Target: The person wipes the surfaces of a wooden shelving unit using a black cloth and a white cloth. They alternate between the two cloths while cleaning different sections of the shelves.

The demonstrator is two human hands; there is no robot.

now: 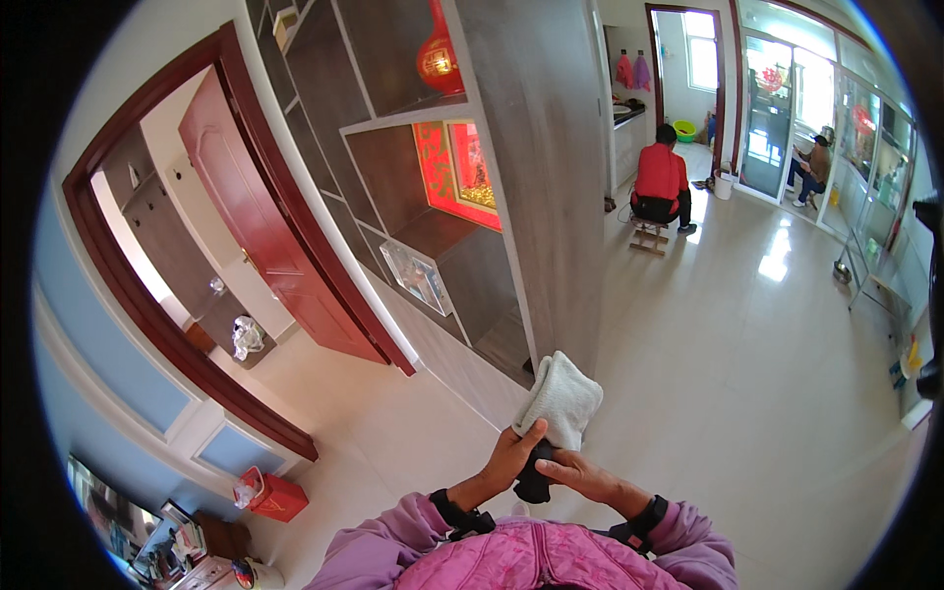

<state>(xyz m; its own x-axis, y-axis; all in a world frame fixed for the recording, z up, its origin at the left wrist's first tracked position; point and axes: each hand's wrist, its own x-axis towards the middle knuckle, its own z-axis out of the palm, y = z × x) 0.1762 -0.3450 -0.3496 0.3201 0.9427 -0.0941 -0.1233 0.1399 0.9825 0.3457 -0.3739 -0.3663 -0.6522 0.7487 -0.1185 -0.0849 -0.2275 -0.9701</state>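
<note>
Both hands are together in front of my body, low in the middle of the view. My left hand (509, 459) holds a folded pale grey cloth (566, 398) with its thumb across the lower edge. Between the hands is a dark, bunched item (534, 476), perhaps fabric; what it is cannot be told. My right hand (586, 476) rests against that dark item from the other side, fingers pointing left below the cloth. Some fingers of both hands are hidden. A wooden shelf unit (568, 295) stands just beyond the cloth.
An open red door (273, 221) is at the left, with a red bin (279, 497) near the wall. A person in red (660, 177) sits on a low stool on the tiled floor (708, 346). Another person (814, 168) sits beyond the glass doors. A folding rack (877, 276) stands at the right.
</note>
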